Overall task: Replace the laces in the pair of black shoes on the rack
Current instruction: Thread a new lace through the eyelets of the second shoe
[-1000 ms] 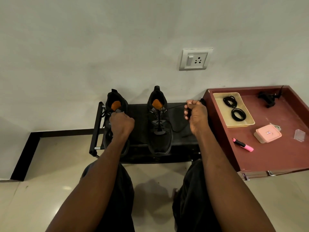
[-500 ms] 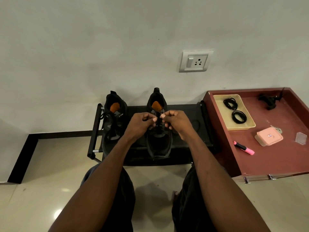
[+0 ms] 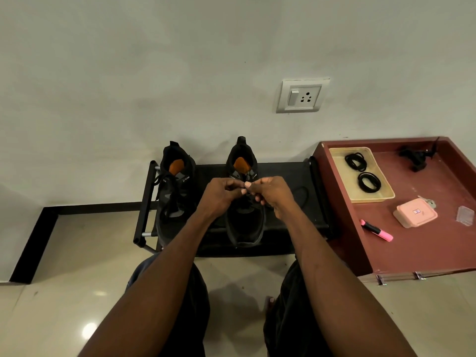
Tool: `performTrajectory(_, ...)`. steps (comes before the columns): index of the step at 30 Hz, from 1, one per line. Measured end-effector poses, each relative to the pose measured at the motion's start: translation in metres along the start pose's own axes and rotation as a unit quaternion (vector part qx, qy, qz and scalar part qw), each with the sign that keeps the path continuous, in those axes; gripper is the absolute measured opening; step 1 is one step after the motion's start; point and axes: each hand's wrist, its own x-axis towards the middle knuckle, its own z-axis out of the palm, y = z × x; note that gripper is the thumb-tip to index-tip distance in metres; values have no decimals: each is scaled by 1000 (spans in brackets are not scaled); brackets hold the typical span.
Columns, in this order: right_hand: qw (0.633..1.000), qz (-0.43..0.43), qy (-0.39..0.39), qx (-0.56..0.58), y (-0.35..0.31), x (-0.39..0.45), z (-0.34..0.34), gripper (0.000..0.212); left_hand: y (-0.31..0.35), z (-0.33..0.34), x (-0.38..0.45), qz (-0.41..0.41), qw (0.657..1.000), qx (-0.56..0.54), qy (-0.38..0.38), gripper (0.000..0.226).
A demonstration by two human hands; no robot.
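Vs 1 s ago: L hand (image 3: 221, 194) was on the left shoe (image 3: 175, 197), R hand (image 3: 273, 193) out right pulling the lace; now both meet over the right shoe (image 3: 244, 217), fingertips nearly touching. Little change vs 0.5 s ago. Both hands curled, pinching what looks like the lace (image 3: 246, 191) at the tongue; lace mostly hidden by fingers, so grip not fully clear.

Both shoes sit on the black rack (image 3: 283, 176), left one near the rack's L edge, bare rack surface to the R of the right shoe. Red table (image 3: 425, 248) butts the rack's R end; tray (image 3: 386, 195) w/ coiled spare laces (image 3: 356, 161) on it.

Shoes: long axis front-to-back, heels to wall, toes toward person.
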Motion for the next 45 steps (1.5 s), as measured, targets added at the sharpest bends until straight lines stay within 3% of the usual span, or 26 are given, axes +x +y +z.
performTrajectory(3,1000,-7,-8,10,0,5,2,16,0,4,4,0,998,21,54,12)
performTrajectory(5,996,-65,22,-59,2,12,3,14,1,8,5,1,994,45,100,11)
performTrajectory(8,948,-168,30,-269,9,23,0,56,-3,12,9,36,979,134,149,10)
performTrajectory(11,927,-166,-12,-335,11,25,-2,63,-11,16,14,72,968,185,154,12)
performTrajectory(27,970,-99,7,-223,7,16,-3,54,-24,36,35,74,959,249,113,21)
performTrajectory(33,988,-37,11,-148,9,19,-5,54,-21,32,41,-31,980,170,101,14)
performTrajectory(37,986,-13,1,-168,10,17,1,63,-9,38,39,-159,978,37,131,8)
performTrajectory(39,986,-9,-4,-164,11,16,3,65,-4,41,40,-211,964,-19,161,34)
performTrajectory(40,986,-8,-8,-165,11,15,2,66,-3,42,40,-216,961,-14,169,44)
performTrajectory(45,984,-10,-11,-179,13,15,-1,69,-6,43,41,-154,966,185,93,24)
